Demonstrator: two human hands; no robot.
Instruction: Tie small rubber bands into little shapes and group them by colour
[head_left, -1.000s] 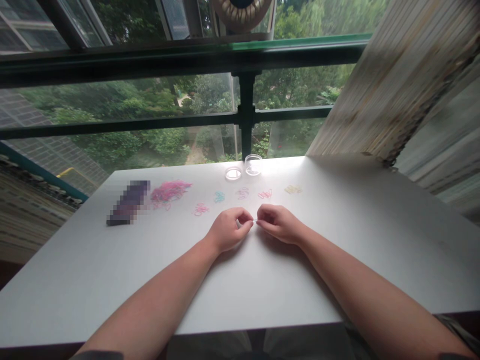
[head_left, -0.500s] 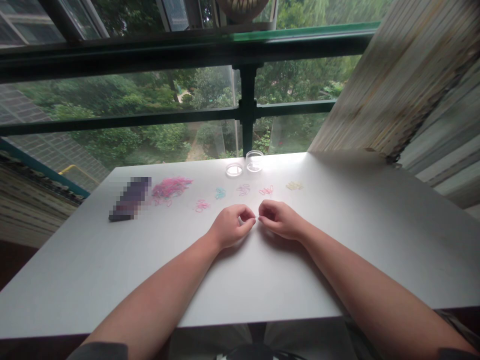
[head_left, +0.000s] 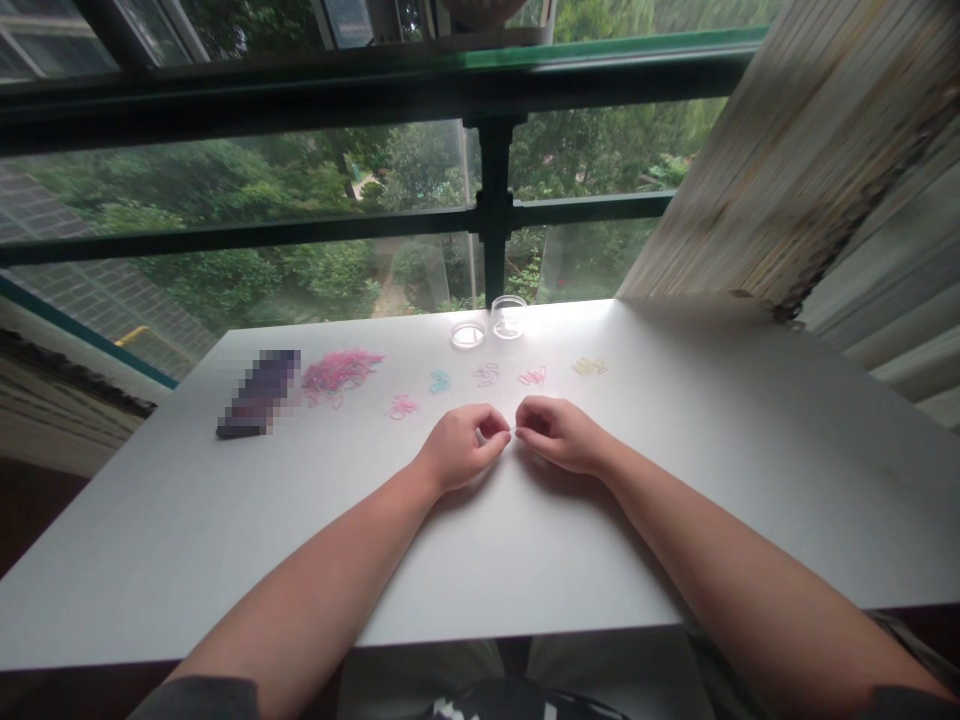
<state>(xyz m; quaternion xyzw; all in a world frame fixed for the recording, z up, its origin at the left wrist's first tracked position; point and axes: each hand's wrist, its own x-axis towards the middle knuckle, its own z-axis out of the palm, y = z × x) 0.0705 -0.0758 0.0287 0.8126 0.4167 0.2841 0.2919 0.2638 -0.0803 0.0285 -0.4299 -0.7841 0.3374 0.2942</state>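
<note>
My left hand (head_left: 471, 445) and my right hand (head_left: 559, 433) meet over the middle of the table, thumb and forefinger pinched on each. Between their fingertips runs a tiny pale strand, which looks like a small rubber band (head_left: 513, 431); the fingers cover most of it. Just beyond lie small sorted groups of similar loops: pink bands (head_left: 403, 406), blue bands (head_left: 439, 381), lilac bands (head_left: 487, 374), red-pink bands (head_left: 533, 376) and pale yellow bands (head_left: 590, 367). A larger mixed pile of bands (head_left: 341, 374), mostly pink and purple, spreads to the left.
At the far edge of the white table (head_left: 450, 570) stand a clear round container (head_left: 509, 318) and, beside it, a clear round lid (head_left: 469, 336). A dark, pixelated oblong object (head_left: 262, 392) lies at the left. Behind are a window with green rails (head_left: 495, 160) and a curtain (head_left: 720, 190).
Both hands keep their pinch at nearly the same place. The pale strand between the fingertips shows a little more clearly now. The camera view has shifted slightly.
</note>
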